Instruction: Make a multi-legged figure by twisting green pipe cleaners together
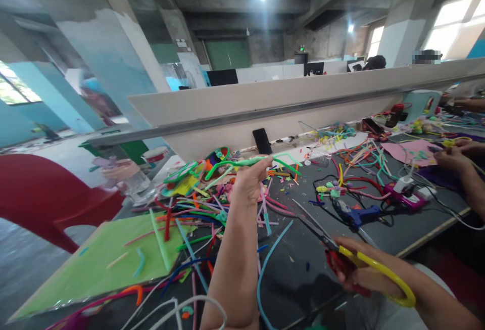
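Observation:
My left hand is raised over the dark table, its fingers closed on a light green pipe cleaner that arcs out to both sides. My right hand is at the lower right, wrapped round the handles of yellow-and-red scissors. Their blades point up and left toward the raised hand. Loose pipe cleaners in many colours lie heaped under and behind my left hand.
A green sheet lies at the front left, beside a red chair. A blue glue gun, a pink power strip and a black phone stand near the white partition. Another person's hands work at the right.

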Motion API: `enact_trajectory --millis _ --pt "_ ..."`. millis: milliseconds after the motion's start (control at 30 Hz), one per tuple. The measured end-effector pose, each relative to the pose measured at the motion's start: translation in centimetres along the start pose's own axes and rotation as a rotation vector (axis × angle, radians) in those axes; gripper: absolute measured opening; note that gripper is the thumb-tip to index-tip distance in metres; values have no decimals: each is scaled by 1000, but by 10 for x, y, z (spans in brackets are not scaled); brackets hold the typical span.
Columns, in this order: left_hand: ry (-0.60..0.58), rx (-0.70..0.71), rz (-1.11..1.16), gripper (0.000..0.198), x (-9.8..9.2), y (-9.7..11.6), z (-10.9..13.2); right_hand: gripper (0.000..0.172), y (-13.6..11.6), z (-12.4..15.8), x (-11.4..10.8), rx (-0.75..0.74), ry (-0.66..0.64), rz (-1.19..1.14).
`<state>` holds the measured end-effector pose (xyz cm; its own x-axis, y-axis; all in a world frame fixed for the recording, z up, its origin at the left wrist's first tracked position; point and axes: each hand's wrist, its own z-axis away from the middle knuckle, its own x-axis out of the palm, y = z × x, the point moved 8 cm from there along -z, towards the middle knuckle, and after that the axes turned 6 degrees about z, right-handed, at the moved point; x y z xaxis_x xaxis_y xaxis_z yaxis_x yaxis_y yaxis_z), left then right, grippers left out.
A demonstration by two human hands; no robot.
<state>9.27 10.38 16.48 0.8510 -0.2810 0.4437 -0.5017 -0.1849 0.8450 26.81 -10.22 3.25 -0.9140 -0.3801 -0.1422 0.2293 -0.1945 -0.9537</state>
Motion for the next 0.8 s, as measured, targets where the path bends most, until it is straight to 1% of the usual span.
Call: enact_trajectory --millis 33,67,100,167,200,233,300,433,500,567,667,800 --pt "11 3 -1 24 0 0 0 40 -6 -2 3 -28 11 33" --pt "18 4 -3 24 1 0 0 35 -11 -5 1 -53 71 92" --pt "21 5 -7 25 2 0 1 35 -17 -7 -4 -83 155 172" --pt "22 4 -27 26 4 1 3 38 -32 -8 -21 -178 392 360" --pt "25 3 -41 26 5 1 4 41 -41 -7 -25 -248 454 476" --pt "25 1 -57 27 6 2 5 44 -47 -7 -30 -279 491 524" --pt "12 -17 -81 27 8 1 7 44 -58 -4 -40 -320 582 667" --pt "-72 -56 -94 24 15 -5 9 46 -77 1 -57 -355 762 921" --pt "-119 -67 -88 24 20 -8 10 47 -83 2 -60 -385 810 997" --pt "-146 -81 -66 25 24 -12 11 46 -88 1 -60 -414 825 1053" --pt "-155 -88 -15 26 29 -14 13 43 -91 0 -58 -416 816 1086" --pt "-156 -77 11 24 32 -11 16 44 -90 -1 -58 -399 791 1103"
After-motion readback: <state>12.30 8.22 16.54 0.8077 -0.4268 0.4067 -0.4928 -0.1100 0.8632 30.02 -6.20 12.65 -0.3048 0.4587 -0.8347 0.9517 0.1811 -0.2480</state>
